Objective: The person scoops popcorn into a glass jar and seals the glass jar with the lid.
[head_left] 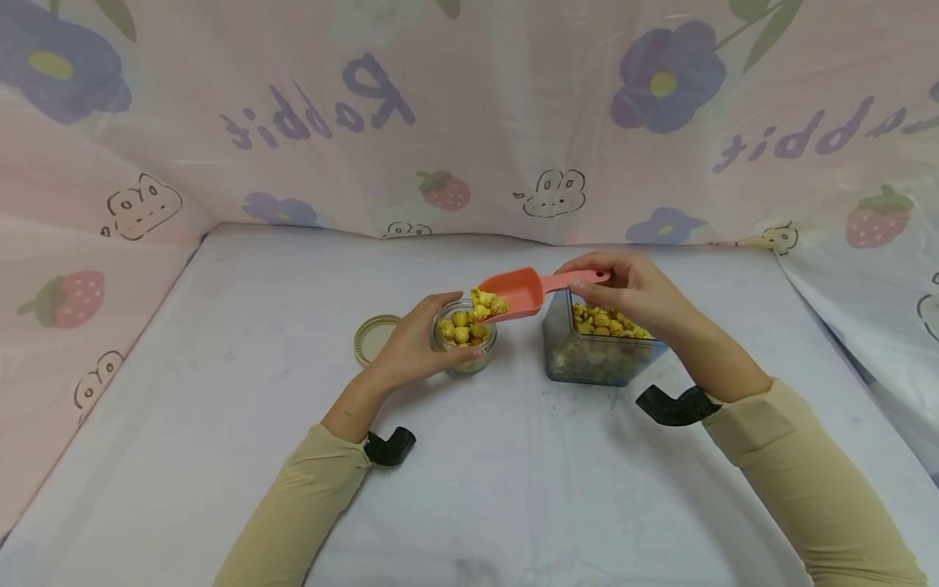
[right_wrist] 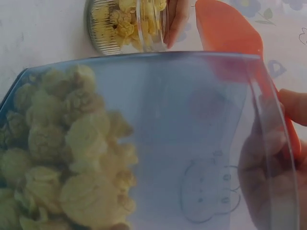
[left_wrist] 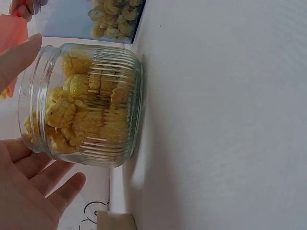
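Note:
My left hand (head_left: 411, 346) grips a ribbed glass jar (head_left: 469, 366) near its rim, thumb on one side and fingers on the other. The jar stands upright on the table and is well filled with yellow popcorn (left_wrist: 76, 112). Between thumb and fingers, my right hand (head_left: 637, 292) pinches the handle of an orange-pink scoop (head_left: 522, 290). The scoop's front lip is over the jar's mouth, with a few popcorn pieces (head_left: 487, 305) at that lip. Below the right hand stands a clear bluish square container (head_left: 587, 364), partly filled with popcorn; in the right wrist view its wall covers part of the hand.
A round gold-rimmed lid (head_left: 375, 336) lies on the table just left of the jar, partly behind the left hand. White cloth covers the table (head_left: 469, 489). A printed curtain (head_left: 469, 122) hangs along the back and sides. Each wrist carries a black mount (head_left: 675, 406).

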{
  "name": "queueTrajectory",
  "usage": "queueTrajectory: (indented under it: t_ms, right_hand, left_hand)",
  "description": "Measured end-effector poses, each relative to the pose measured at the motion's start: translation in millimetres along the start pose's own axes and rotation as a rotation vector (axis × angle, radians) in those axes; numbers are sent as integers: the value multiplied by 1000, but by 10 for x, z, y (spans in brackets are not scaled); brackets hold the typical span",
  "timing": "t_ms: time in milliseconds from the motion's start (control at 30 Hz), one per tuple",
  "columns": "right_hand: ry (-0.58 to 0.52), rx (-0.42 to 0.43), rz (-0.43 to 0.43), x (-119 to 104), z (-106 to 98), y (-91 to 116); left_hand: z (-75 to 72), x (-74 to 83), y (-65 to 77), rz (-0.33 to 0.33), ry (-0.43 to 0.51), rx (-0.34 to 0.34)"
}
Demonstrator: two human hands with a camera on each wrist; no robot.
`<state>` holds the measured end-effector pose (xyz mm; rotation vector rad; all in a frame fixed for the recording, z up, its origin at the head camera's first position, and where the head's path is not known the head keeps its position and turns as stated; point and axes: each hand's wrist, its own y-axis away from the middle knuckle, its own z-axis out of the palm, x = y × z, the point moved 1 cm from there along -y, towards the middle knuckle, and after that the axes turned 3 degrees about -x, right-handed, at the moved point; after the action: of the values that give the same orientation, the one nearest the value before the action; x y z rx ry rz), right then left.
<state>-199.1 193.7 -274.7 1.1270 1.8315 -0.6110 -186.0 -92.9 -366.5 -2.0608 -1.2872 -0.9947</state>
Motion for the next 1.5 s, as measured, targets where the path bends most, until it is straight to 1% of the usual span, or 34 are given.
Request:
queueTrajectory:
  t_ms: [100, 233, 433, 533, 667, 833, 933, 1067, 1167, 1267, 1500]
  right_hand:
    - [14, -19, 5, 10, 9, -9]
    - [60, -20, 23, 8, 34, -19]
    - [85, -25, 64, -20, 78, -37]
    - [113, -30, 70, -31, 90, -43]
    - [159, -33, 56, -37, 100, -52]
    - [178, -30, 33, -44, 103, -53]
    - [202, -16, 25, -66, 92, -43]
    - [235, 15, -13, -90, 46, -30]
    - [222, 35, -31, -87, 10, -22]
    - [194, 45, -23, -75, -7, -11]
    - [129, 60, -76, -8, -15, 34]
  left_hand:
    - [2, -5, 2, -3, 7, 0]
    - [7, -18, 1, -6, 17, -2]
    - [10, -31, -7, -9, 37, -1]
    - [11, -37, -11, -10, 42, -1]
    - [10, -37, -13, -10, 37, -2]
    - [13, -40, -14, -22, 43, -4]
    - [16, -48, -20, -23, 49, -2]
    - [16, -53, -26, -19, 55, 4]
    - [13, -46, -25, -19, 54, 6]
    - [8, -35, -22, -17, 49, 8]
    - [14, -35, -28, -7, 29, 12]
